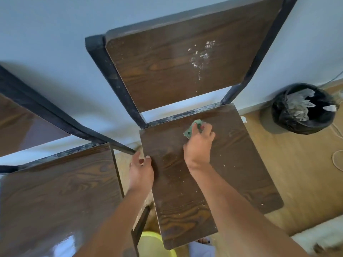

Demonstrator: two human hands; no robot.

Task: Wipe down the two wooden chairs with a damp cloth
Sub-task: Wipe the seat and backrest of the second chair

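Two dark brown wood-grain chairs on black metal frames stood side by side against a pale blue-white wall, the right chair [213, 164] seen from above with its seat speckled by white flecks and its backrest [176, 67] marked by a patch of white splatter, the left chair [61, 191] showing a glossy seat that looked free of such flecks. Only a narrow gap of light wood-effect floor [297, 173] separated the two seats, while the right-hand edge and front corner of the right seat faced open floor. Near the wall, well apart from that seat, sat a round bin lined with a black plastic bag [302, 110], crumpled clear wrapping inside it, and a thin pale cord [336, 160] looped on the floor near the frame edge. The right hand [198, 145] reached forward with the arm extended over the middle of the seat, fingers curled down and closed on a small green cloth [194, 127] pressed flat to the wood close to the seat's back edge, just in front of the rear frame bar. The left hand [141, 171] gripped the seat's left edge, thumb on top and fingers wrapped over the side into the gap. A yellow rounded object [154, 243] showed below the seat's front corner, partly hidden
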